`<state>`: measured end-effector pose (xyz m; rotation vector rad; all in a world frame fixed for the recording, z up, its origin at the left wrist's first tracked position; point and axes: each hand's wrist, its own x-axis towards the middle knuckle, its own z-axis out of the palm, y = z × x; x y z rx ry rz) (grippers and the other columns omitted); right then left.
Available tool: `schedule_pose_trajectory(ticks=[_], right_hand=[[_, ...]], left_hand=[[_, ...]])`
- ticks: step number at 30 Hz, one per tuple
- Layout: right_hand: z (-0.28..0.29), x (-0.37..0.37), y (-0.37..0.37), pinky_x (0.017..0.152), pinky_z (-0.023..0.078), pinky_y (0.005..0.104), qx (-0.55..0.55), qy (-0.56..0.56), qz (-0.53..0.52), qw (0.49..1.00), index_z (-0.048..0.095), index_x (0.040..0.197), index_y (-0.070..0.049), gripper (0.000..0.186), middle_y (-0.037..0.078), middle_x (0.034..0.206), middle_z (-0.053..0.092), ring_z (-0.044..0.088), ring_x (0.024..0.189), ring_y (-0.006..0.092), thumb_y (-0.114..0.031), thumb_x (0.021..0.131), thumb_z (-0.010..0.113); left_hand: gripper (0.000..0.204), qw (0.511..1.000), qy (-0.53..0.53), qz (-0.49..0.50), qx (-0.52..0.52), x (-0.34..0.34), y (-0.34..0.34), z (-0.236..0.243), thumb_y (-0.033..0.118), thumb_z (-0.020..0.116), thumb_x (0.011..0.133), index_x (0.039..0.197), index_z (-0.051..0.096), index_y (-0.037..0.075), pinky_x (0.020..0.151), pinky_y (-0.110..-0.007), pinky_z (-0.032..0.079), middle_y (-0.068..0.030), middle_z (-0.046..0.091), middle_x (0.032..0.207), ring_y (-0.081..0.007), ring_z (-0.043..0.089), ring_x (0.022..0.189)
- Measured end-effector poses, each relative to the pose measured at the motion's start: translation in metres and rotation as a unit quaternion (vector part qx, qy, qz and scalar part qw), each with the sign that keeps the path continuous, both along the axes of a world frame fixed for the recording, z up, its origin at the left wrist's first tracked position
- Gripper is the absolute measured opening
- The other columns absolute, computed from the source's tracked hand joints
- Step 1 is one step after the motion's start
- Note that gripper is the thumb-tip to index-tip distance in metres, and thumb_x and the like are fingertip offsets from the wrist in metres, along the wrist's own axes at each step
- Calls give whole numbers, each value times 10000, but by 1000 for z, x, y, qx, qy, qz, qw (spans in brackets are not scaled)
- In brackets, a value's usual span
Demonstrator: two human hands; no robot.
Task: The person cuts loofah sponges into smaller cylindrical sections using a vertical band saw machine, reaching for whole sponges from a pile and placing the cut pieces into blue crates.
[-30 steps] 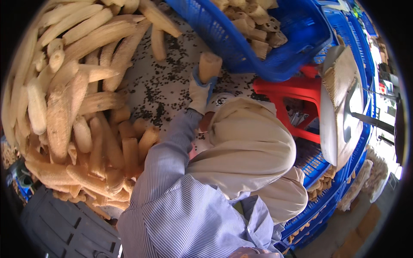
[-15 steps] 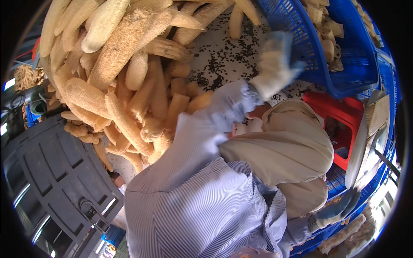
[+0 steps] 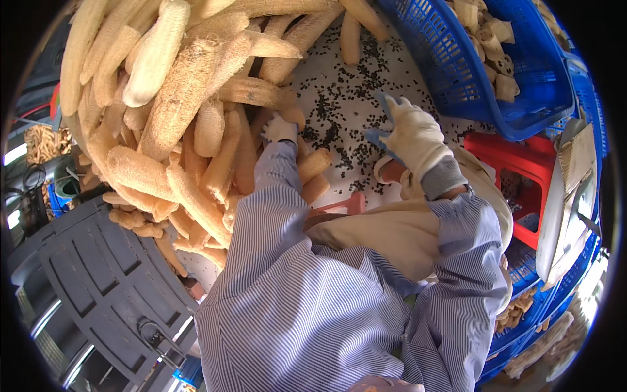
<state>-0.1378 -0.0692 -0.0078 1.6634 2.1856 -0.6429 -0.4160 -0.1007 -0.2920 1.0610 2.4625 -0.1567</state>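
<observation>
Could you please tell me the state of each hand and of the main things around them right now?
left hand: gloved, reaching into the pile, resting on a loofah.
right hand: gloved, raised, holding nothing clearly visible.
loofah pile: dried, heaped, uncut.
blue basket: partly filled with cut loofah pieces.
black seeds: scattered on the white surface.

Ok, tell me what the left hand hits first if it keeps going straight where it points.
The gloved left hand points up into the heap of dried loofahs. It would likely meet the tan loofah piece right at its fingers first, though depth is hard to judge.
</observation>
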Motion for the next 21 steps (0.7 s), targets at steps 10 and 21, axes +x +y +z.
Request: schedule_pose_trajectory(ticks=[10, 21], right_hand=[[-69, 20, 27, 1072, 477, 446, -116, -84, -56, 988, 295, 1544, -183, 770, 104, 1492, 438, 503, 1320, 295, -414, 906, 659], [-55, 51, 31, 971, 504, 438, -125, -119, -8, 985, 534, 1360, -128, 554, 155, 1291, 607, 610, 1164, 331, -284, 849, 683]], left_hand=[[764, 989, -120, -3, 85, 54, 19, 27, 326, 753, 815, 1458, 381, 152, 911, -405, 546, -160, 514, 1412, -336, 602, 1161], [1008, 934, -187, -302, -45, 218, 114, 2, 425, 780, 800, 1580, 162, 264, 1161, -515, 314, -167, 61, 1645, -387, 142, 1496]])
